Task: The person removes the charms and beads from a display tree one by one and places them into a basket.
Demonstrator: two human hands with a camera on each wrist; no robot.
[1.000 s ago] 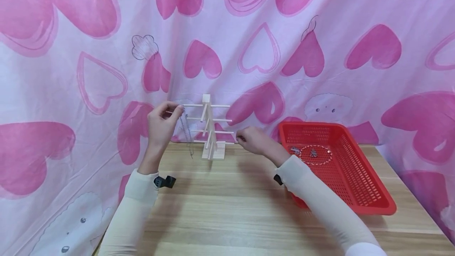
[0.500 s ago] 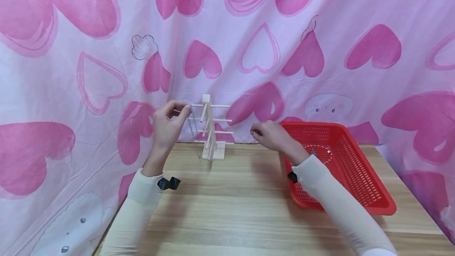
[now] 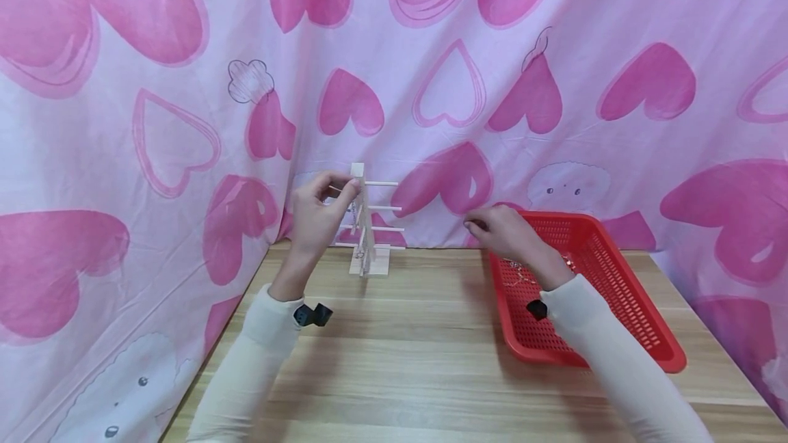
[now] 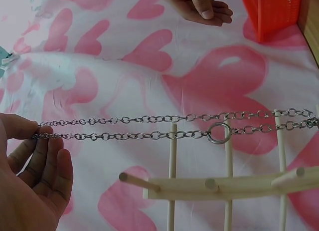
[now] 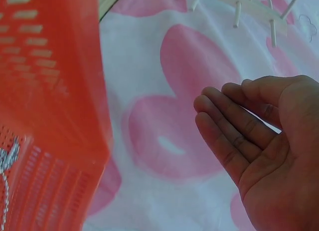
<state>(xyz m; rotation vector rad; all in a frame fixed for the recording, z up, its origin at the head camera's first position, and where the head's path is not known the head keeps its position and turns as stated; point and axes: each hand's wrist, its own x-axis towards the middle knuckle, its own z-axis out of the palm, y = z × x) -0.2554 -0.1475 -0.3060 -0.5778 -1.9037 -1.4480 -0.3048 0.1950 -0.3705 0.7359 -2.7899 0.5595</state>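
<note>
Between thumb and fingers my left hand (image 3: 317, 214) pinches a silver chain necklace (image 4: 187, 134). Two strands of it run from the fingertips, with a larger ring (image 4: 219, 133) partway along one. In the head view the necklace hangs in front of the pale wooden peg stand (image 3: 380, 262), whose upper left pegs are hidden behind the hand. My right hand (image 3: 506, 230), fingers loosely bent and holding nothing, is over the near-left side of the red basket (image 3: 667, 361); its palm and fingers (image 5: 234, 136) show in the right wrist view.
Inside the basket lie a beaded necklace (image 3: 569, 263) and silver jewellery (image 5: 7, 158), partly covered by the right arm. The stand's thin pegs (image 3: 388, 208) stick out sideways and forward. A heart-print curtain (image 3: 452, 94) hangs behind the wooden table (image 3: 394, 361).
My left hand has moved right with the necklace, from beside the stand to in front of it. My right hand has drawn away to the right, from near the pegs to the basket.
</note>
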